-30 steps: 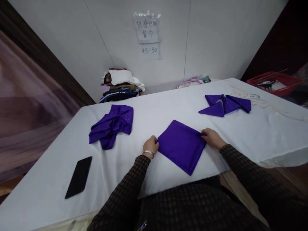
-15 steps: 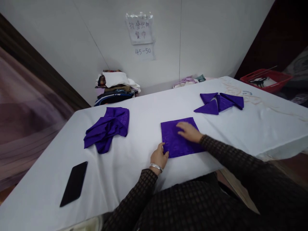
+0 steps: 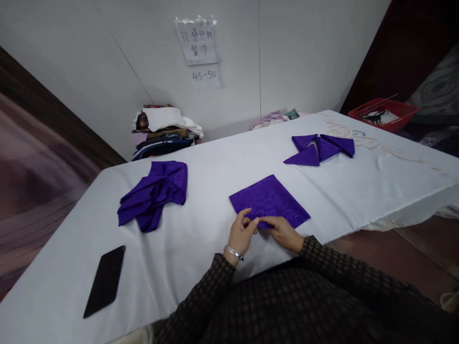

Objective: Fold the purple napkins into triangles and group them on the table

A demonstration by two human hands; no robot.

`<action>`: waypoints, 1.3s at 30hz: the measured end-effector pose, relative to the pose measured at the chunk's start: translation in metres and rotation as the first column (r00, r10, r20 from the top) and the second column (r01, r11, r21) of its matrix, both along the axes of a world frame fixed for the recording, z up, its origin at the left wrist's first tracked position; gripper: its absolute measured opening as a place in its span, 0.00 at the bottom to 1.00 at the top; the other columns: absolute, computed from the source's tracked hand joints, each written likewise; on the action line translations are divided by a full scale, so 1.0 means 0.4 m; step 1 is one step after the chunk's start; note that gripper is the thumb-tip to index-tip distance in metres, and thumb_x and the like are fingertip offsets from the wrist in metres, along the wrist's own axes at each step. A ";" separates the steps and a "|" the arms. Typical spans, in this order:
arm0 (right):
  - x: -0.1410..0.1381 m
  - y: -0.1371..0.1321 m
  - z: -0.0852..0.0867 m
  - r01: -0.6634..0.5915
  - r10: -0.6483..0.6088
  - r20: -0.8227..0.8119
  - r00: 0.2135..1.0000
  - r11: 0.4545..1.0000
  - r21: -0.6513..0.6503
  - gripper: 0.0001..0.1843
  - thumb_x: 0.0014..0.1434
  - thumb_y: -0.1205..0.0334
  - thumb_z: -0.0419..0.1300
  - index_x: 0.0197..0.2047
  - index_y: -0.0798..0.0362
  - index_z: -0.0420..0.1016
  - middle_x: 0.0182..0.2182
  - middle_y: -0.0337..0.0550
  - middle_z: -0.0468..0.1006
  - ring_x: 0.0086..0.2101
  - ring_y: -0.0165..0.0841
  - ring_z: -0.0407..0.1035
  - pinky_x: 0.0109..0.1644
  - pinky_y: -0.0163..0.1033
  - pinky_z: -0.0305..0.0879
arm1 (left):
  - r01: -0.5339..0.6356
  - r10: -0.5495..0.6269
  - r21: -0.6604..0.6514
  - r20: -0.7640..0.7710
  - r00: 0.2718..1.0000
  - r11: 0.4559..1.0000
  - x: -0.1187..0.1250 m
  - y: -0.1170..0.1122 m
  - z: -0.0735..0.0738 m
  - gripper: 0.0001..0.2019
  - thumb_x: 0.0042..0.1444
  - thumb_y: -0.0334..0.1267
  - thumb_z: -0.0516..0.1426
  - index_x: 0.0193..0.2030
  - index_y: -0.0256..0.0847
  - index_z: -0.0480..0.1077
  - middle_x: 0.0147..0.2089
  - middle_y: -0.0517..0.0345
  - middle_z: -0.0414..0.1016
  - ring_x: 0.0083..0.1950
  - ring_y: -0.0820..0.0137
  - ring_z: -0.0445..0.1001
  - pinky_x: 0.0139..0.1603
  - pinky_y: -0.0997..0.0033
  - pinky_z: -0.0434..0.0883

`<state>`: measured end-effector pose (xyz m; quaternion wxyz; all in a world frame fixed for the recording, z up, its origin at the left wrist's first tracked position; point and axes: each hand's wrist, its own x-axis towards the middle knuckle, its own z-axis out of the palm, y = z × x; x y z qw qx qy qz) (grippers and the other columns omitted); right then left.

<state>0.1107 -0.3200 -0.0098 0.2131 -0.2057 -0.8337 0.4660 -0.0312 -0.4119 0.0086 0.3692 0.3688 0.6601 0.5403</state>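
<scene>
A folded purple napkin (image 3: 270, 197) lies turned like a diamond on the white tablecloth in front of me. My left hand (image 3: 243, 232) is at its near corner, thumb and fingers pinched together. Close against it, my right hand (image 3: 283, 232) has its thumb and fingers closed on the same near corner, which is lifted slightly. To the left lies a loose, crumpled heap of purple cloth (image 3: 154, 193). Farther back on the right sits purple cloth folded into pointed triangles (image 3: 321, 149).
A black phone-like slab (image 3: 104, 281) lies at the front left of the table. Behind the table are a stack of folded clothes (image 3: 165, 131) and a pinkish cloth pile (image 3: 272, 119). A red basket (image 3: 398, 117) stands beyond the right end. A paper sign (image 3: 199, 43) hangs on the wall.
The napkin has been turned from square-on to a diamond. My right hand has moved from its top down to the near corner, beside my left hand. The view has shifted slightly.
</scene>
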 end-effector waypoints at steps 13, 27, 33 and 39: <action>0.003 0.168 0.066 0.089 -0.045 0.077 0.996 0.549 -0.831 0.09 0.48 0.60 0.67 0.33 0.54 0.78 0.28 0.41 0.81 0.29 0.31 0.73 0.42 0.38 0.71 | 0.068 -0.096 -0.070 -0.600 0.794 0.995 -0.090 0.070 -0.017 0.23 0.51 0.41 0.60 0.54 0.40 0.67 0.44 0.52 0.75 0.39 0.66 0.74 0.46 0.63 0.70; -0.025 0.209 0.049 0.086 0.007 0.110 0.994 0.566 -0.820 0.09 0.47 0.61 0.67 0.32 0.53 0.76 0.27 0.40 0.80 0.27 0.31 0.74 0.38 0.38 0.73 | 0.137 -0.173 -0.115 -0.420 0.891 0.984 -0.094 0.213 -0.019 0.11 0.51 0.43 0.58 0.36 0.39 0.74 0.31 0.58 0.75 0.32 0.70 0.71 0.36 0.70 0.68; -0.011 0.207 0.054 0.123 -0.131 0.049 0.990 0.656 -0.745 0.14 0.45 0.58 0.68 0.34 0.53 0.72 0.26 0.36 0.77 0.25 0.28 0.70 0.33 0.35 0.68 | 0.159 -0.182 -0.108 -0.262 0.948 0.981 -0.073 0.254 -0.024 0.09 0.49 0.41 0.57 0.24 0.39 0.68 0.22 0.64 0.66 0.25 0.74 0.63 0.27 0.74 0.62; -0.002 0.203 0.042 0.271 -0.323 0.011 0.946 0.775 -0.570 0.17 0.41 0.52 0.67 0.27 0.52 0.65 0.19 0.29 0.66 0.20 0.24 0.57 0.25 0.32 0.56 | 0.196 -0.213 -0.112 -0.176 0.961 0.974 -0.078 0.241 -0.015 0.11 0.46 0.45 0.58 0.23 0.39 0.66 0.22 0.65 0.64 0.25 0.75 0.61 0.27 0.74 0.60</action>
